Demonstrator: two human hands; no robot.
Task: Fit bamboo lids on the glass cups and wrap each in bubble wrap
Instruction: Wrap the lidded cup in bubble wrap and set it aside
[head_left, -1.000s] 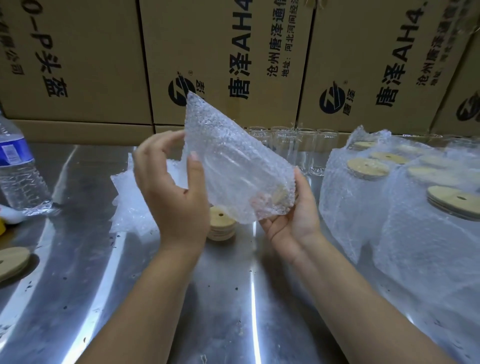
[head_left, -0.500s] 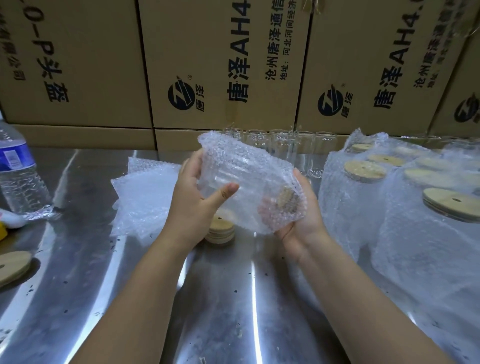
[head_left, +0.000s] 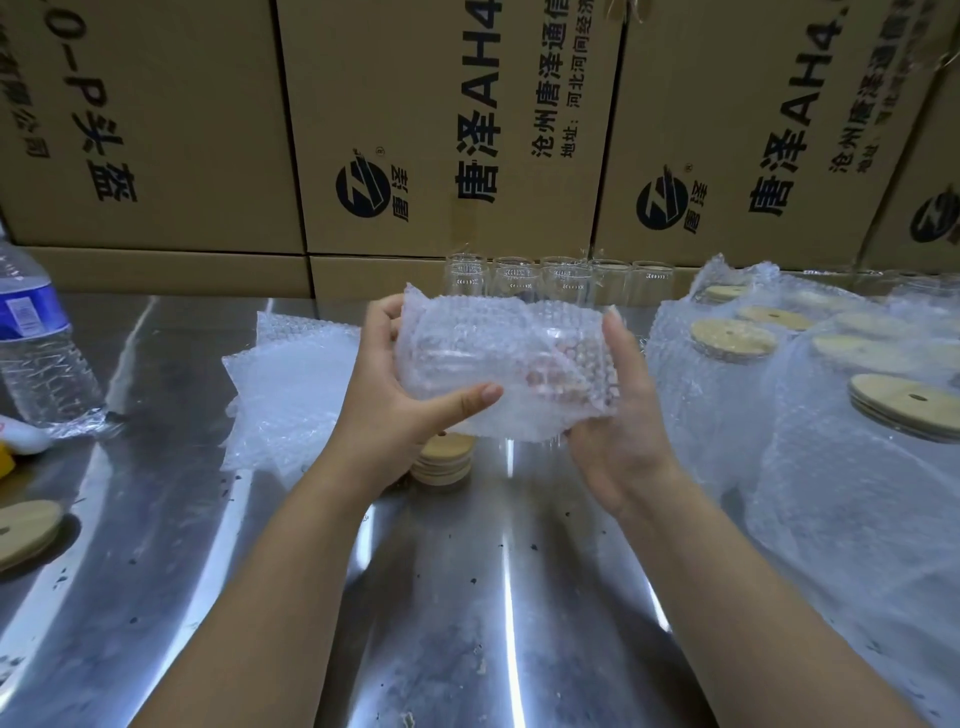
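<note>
In the middle of the frame the wrapped glass cup (head_left: 504, 364) lies sideways in the air, bubble wrap closed around it. The left hand (head_left: 395, 410) grips its left end with the thumb across the front. The right hand (head_left: 618, 431) cups the other end, its fingers mostly hidden behind the wrap.

This cup looks nearly finished. Below it sits a stack of bamboo lids (head_left: 444, 460), with spare bubble wrap sheets (head_left: 291, 384) to the left. Finished lidded bundles (head_left: 727, 374) crowd the right side. Bare glass cups (head_left: 545, 280) wait at the back of the steel table (head_left: 467, 597), so several rounds remain.
</note>
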